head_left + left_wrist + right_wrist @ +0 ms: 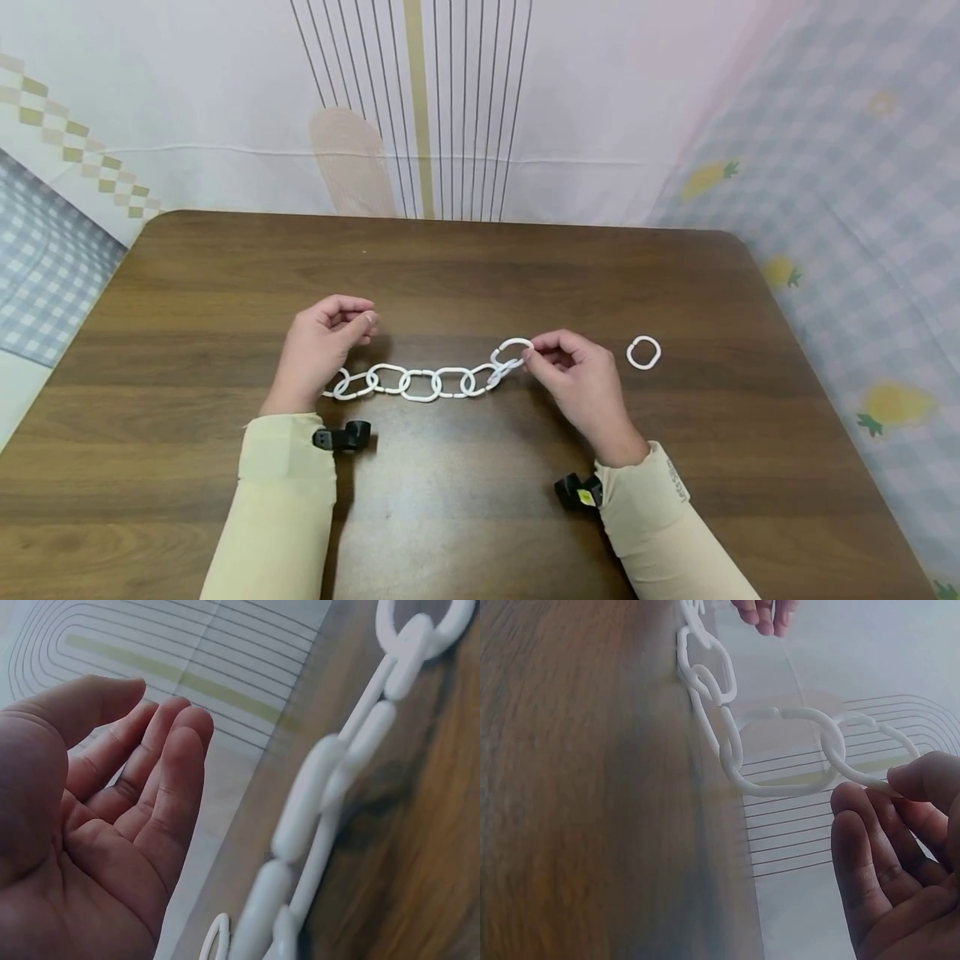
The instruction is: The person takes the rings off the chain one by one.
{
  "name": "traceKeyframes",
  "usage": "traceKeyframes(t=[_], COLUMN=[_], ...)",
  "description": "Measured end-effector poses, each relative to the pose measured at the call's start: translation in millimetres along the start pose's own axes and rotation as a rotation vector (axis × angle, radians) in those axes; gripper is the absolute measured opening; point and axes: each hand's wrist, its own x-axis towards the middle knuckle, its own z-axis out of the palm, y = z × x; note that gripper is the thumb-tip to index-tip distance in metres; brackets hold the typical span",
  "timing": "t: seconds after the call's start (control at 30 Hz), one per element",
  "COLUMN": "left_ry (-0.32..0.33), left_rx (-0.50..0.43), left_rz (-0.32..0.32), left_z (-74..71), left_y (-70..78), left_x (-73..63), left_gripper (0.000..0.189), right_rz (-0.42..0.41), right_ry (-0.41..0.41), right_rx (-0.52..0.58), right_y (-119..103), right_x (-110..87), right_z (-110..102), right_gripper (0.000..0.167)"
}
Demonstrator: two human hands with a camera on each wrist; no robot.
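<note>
A chain of white plastic links stretches across the table between my two hands. My right hand pinches the end link between thumb and fingers, raising it off the tabletop. In the right wrist view, that link passes through the neighbouring link, and small gaps show in both. To the left, my left hand hovers above the chain's other end, its fingers loosely bent and holding nothing. Its wrist hides part of that end. One separate white link lies to the right of my right hand.
The brown wooden table has rounded far corners. Behind it hangs a pale patterned cloth, and a blue checked cloth runs along the right side. Black wrist cameras are strapped at both sleeves.
</note>
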Motion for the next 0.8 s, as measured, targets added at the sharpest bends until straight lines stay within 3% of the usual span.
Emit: traceKeyframes(t=[0.17,0.47,0.8], left_ry=[-0.071,-0.208,-0.277], left_rx=[-0.037,-0.005,0.019], left_rz=[0.006,0.054,0.075], left_z=[11.8,36.6,48.1], left_y=[1.4,10.7,17.5], left_x=[0.5,-2.0,-3.7], left_gripper=[0.029,0.019,0.016], right_rz=[-0.007,-0.039,-0.071], right_ry=[0.0,0.007,0.004], right_rx=[0.004,0.029,0.061], right_y=[0,-1,-5], right_x=[-1.3,-0.8,-0.2], right_z=[0,2,4], right_gripper=[0.004,0.005,0.005])
